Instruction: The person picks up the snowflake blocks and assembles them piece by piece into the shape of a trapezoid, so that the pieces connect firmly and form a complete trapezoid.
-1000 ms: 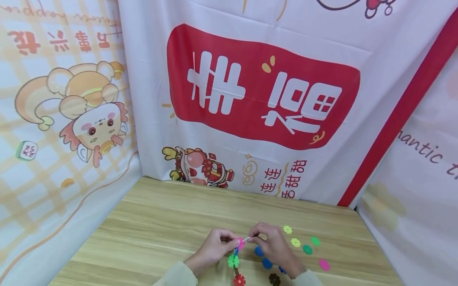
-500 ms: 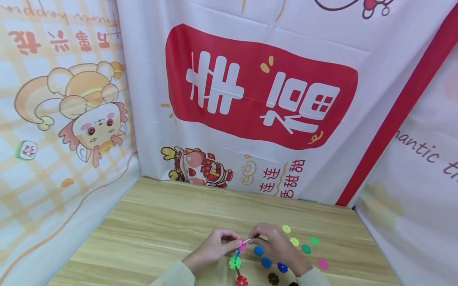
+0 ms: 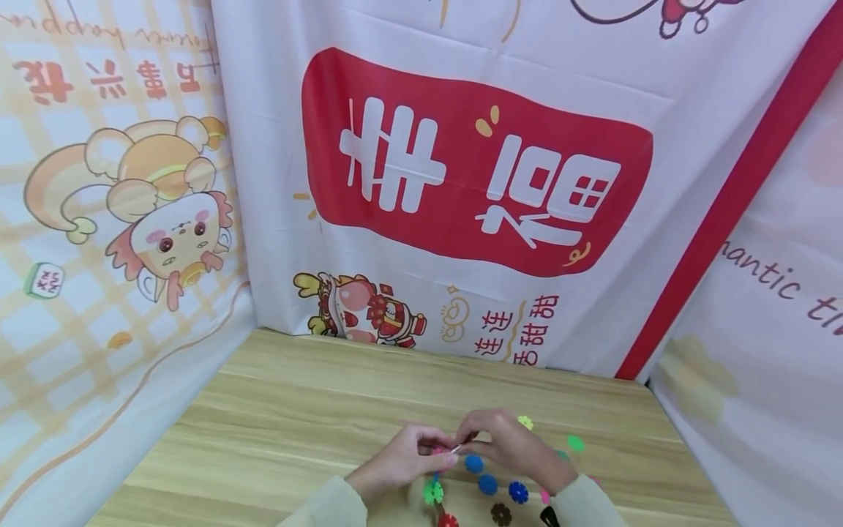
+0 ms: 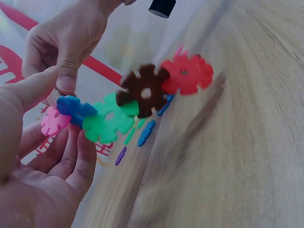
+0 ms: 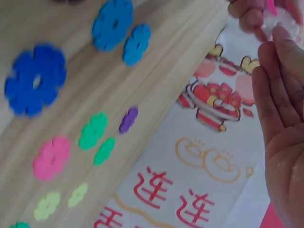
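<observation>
My left hand [image 3: 440, 457] pinches the top of a chain of snowflake-shaped plastic pieces [image 4: 137, 95]. The chain runs pink [image 4: 53, 121], blue [image 4: 73, 107], green [image 4: 109, 122], brown [image 4: 142, 90], red [image 4: 187, 73] and hangs over the wooden table [image 3: 296, 410]. In the head view only its green piece [image 3: 432, 492] and red piece [image 3: 448, 521] show clearly. My right hand [image 3: 469, 439] pinches a small white piece [image 5: 278, 16] and holds it against the chain's top end, touching my left fingertips.
Loose pieces lie on the table by my right hand: blue ones [image 3: 473, 462], a dark blue one [image 3: 518, 492], a brown one [image 3: 501, 514], a yellow-green one [image 3: 525, 421] and a green one [image 3: 575, 443]. Printed cloth backdrops [image 3: 474, 183] wall the table on three sides.
Both hands have drawn a little closer together at the chain's top. The right hand now covers some of the loose pieces to its right.
</observation>
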`<state>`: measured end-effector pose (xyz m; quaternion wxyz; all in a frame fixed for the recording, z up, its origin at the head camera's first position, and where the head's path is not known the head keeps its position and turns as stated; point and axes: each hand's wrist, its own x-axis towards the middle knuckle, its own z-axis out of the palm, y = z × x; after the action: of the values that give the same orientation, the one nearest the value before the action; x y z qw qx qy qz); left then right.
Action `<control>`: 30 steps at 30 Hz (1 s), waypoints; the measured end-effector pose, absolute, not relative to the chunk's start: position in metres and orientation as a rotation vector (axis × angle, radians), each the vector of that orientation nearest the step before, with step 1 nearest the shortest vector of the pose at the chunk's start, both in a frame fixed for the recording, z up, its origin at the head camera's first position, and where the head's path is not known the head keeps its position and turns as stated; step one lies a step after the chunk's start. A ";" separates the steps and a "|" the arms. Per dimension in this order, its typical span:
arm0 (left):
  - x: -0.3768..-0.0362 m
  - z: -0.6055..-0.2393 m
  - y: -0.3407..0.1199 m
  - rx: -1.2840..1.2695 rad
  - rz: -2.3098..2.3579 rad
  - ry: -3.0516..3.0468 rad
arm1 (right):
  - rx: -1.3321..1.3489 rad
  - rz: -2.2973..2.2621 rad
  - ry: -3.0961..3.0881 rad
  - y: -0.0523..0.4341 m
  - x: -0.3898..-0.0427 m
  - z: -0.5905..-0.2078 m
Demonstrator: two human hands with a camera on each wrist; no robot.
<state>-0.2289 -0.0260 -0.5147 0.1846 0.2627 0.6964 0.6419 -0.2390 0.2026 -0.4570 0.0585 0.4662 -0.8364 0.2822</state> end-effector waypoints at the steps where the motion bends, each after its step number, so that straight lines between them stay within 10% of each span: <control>1: -0.228 -0.514 -0.027 0.723 1.810 1.971 | 1.394 0.845 -2.549 0.204 -0.242 -0.457; 30: -0.224 -0.511 -0.041 0.644 1.893 1.954 | 0.819 0.784 -3.060 0.235 -0.317 -0.509</control>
<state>-0.2238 -0.0408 -0.5114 0.1721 0.2269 0.6886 0.6669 -0.3172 0.2345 -0.5094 -0.0606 0.2505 -0.9359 0.2400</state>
